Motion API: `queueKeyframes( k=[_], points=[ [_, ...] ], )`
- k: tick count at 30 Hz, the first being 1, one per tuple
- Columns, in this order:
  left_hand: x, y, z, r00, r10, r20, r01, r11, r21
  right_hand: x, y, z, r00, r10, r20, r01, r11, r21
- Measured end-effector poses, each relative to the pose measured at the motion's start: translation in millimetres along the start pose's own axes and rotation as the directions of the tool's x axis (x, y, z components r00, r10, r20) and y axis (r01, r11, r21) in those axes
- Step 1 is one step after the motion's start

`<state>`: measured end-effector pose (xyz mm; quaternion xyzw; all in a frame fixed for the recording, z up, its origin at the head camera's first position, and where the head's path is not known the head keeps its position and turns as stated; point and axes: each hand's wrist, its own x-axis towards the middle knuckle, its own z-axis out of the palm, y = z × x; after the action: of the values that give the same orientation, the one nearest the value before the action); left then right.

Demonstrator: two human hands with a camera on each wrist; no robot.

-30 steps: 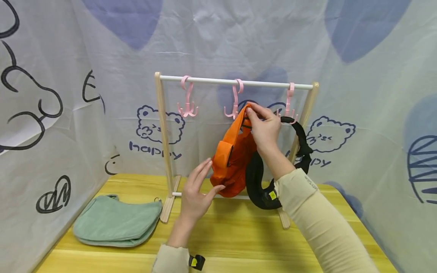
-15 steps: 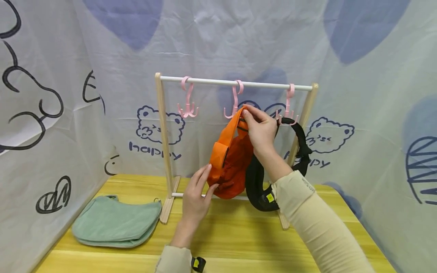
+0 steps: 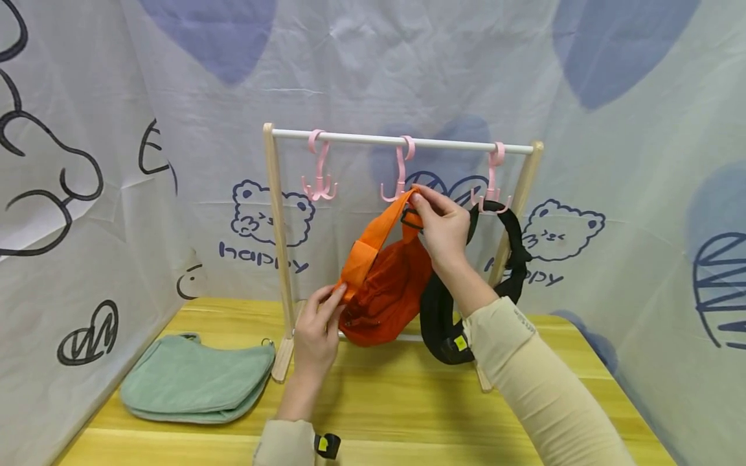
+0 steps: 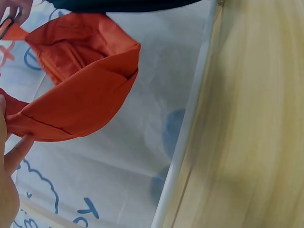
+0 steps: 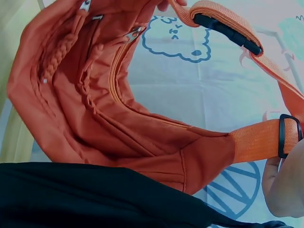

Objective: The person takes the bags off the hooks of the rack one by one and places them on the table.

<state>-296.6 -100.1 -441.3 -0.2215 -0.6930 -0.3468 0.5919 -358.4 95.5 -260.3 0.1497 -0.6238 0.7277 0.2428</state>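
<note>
An orange sling bag (image 3: 390,294) hangs between my hands in front of the rack. High up, my right hand (image 3: 447,228) pinches the top of its strap (image 3: 381,226), close to the middle pink hook (image 3: 401,171). My left hand (image 3: 316,330) grips the bag's lower left end, where the strap joins. In the right wrist view the zips, a black buckle (image 5: 228,34) and a black strap slider (image 5: 289,136) show. The left wrist view shows the underside of the bag (image 4: 85,102), with fingers at its end. The fingers' far sides are hidden behind the fabric.
A black bag (image 3: 515,249) hangs from the right pink hook (image 3: 493,178), partly behind my right forearm. The left pink hook (image 3: 320,175) bears nothing. A green bag (image 3: 201,378) lies on the wooden table (image 3: 402,408), left of the rack's foot (image 3: 285,353).
My left hand has moved left and curled onto the bag's end, drawing it out wider. My right hand has shifted slightly left and down, bringing the strap top nearer the middle hook.
</note>
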Motion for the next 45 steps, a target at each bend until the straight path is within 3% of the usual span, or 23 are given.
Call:
queueKeyframes(
  k=[4, 11, 18, 23, 33, 45],
  points=[
    [3.3, -2.7, -6.7, 1.0, 0.002, -0.015, -0.002, 1.0, -0.003, -3, 4, -1, 1.0, 0.01, 0.005, -0.01, 1.0, 0.003],
    [10.6, -7.0, -23.0, 0.998, -0.051, -0.045, 0.051, 0.999, -0.019, -7, 15, -6, 0.999, 0.022, 0.026, -0.021, 0.999, -0.041],
    [23.1, -8.4, -38.4, 0.99, -0.079, -0.119, 0.066, 0.992, -0.11, -11, 25, -12, 0.994, 0.06, 0.087, -0.054, 0.996, -0.074],
    [29.6, -8.9, -46.4, 0.979, -0.111, -0.169, 0.092, 0.989, -0.117, -16, 34, -17, 0.99, 0.082, 0.116, -0.071, 0.993, -0.096],
    [37.2, -5.6, -58.5, 0.951, -0.215, -0.224, 0.199, 0.976, -0.089, -31, 58, -21, 0.988, 0.022, 0.153, -0.004, 0.993, -0.115],
    [40.7, -9.5, -65.6, 0.904, -0.267, -0.333, 0.25, 0.964, -0.095, -55, 84, -21, 0.969, 0.07, 0.238, -0.027, 0.984, -0.176]
  ],
)
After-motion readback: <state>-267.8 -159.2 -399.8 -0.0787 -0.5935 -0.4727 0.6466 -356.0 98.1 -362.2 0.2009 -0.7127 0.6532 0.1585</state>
